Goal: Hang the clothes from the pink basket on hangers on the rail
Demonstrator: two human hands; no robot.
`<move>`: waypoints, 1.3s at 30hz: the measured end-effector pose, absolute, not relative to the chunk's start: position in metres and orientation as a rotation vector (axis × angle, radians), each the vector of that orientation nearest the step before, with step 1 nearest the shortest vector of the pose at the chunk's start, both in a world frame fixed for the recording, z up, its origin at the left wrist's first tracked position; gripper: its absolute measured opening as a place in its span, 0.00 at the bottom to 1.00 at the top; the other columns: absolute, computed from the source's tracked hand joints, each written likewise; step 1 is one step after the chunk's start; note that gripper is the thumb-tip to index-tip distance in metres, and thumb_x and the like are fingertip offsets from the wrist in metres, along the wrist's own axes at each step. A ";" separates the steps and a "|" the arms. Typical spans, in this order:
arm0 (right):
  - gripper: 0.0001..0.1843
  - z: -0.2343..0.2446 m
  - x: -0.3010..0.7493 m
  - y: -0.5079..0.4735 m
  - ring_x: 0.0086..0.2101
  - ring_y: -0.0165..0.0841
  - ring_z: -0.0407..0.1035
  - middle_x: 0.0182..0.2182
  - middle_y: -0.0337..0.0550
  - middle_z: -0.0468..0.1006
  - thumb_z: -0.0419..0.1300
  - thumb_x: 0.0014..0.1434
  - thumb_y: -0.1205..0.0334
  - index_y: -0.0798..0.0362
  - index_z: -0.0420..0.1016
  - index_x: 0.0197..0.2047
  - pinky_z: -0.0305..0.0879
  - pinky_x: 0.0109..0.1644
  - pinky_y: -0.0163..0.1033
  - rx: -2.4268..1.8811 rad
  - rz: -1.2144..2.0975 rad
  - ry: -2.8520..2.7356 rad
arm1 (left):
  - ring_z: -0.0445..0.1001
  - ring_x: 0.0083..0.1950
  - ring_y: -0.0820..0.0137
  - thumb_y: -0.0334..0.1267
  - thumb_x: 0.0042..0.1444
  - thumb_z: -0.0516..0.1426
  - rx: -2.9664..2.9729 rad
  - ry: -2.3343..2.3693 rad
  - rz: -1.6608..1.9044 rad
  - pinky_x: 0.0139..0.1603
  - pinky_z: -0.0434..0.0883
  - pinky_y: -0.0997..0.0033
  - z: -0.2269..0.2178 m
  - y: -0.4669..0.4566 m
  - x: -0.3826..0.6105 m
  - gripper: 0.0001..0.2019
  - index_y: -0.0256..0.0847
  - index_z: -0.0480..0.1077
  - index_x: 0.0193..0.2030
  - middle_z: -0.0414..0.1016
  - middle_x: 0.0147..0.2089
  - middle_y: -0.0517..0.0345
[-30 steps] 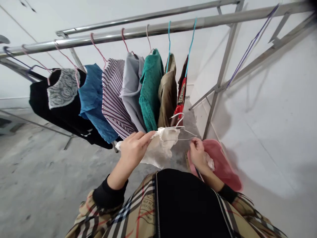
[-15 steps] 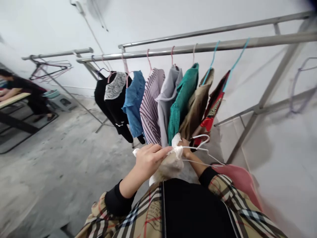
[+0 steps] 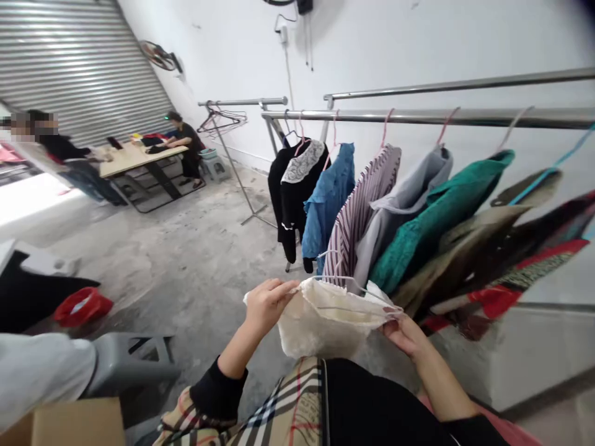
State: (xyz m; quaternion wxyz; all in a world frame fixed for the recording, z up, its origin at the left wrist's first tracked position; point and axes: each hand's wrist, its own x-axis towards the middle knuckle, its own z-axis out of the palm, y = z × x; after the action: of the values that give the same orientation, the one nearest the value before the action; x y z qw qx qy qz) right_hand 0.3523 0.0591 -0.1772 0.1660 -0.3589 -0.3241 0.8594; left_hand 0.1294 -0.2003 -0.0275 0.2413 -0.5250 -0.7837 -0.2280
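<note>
Cream-white soft cloth garment (image 3: 325, 337) hung in mid-air before the person's body, now spread wide along the thin white wire hanger (image 3: 337, 277), whose right arm had stood bare half a second earlier; second side seemingly seated or nearly so. Left hand (image 3: 264, 306) pinched the cloth at one end, right hand (image 3: 402, 331) had moved out to grasp the other, apparently cloth and wire together. Beyond, the purple-and-white striped shirt (image 3: 356, 207) hung from the shiny steel tubular rail (image 3: 418, 116)
</note>
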 end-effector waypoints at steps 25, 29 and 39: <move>0.36 -0.148 0.358 0.079 0.19 0.34 0.67 0.21 0.42 0.77 0.59 0.35 0.57 0.64 0.78 0.50 0.62 0.21 0.36 -1.387 1.547 -1.265 | 0.64 0.26 0.75 0.34 0.63 0.57 -1.349 -1.916 -0.709 0.29 0.60 0.76 -0.061 -0.202 0.145 0.09 0.49 0.79 0.44 0.75 0.26 0.64; 0.33 -0.140 0.365 0.077 0.21 0.36 0.67 0.23 0.46 0.78 0.56 0.39 0.55 0.63 0.80 0.47 0.61 0.22 0.37 -1.484 1.356 -1.566 | 0.65 0.26 0.75 0.35 0.63 0.56 -1.336 -1.949 -0.682 0.28 0.58 0.74 -0.069 -0.198 0.149 0.10 0.50 0.79 0.43 0.74 0.25 0.64; 0.36 -0.132 0.395 0.068 0.26 0.40 0.74 0.34 0.48 0.81 0.50 0.51 0.45 0.54 0.73 0.58 0.68 0.32 0.42 -1.312 0.895 -2.282 | 0.66 0.27 0.73 0.39 0.63 0.57 -1.389 -2.090 -0.520 0.28 0.58 0.71 -0.084 -0.190 0.155 0.09 0.56 0.78 0.45 0.74 0.27 0.65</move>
State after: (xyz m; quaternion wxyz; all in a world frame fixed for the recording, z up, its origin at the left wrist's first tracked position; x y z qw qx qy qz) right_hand 0.3948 0.0680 -0.1316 0.1796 -0.4643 -0.8074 0.3167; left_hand 0.1552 -0.1902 -0.0836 0.2857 -0.5193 -0.7816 -0.1943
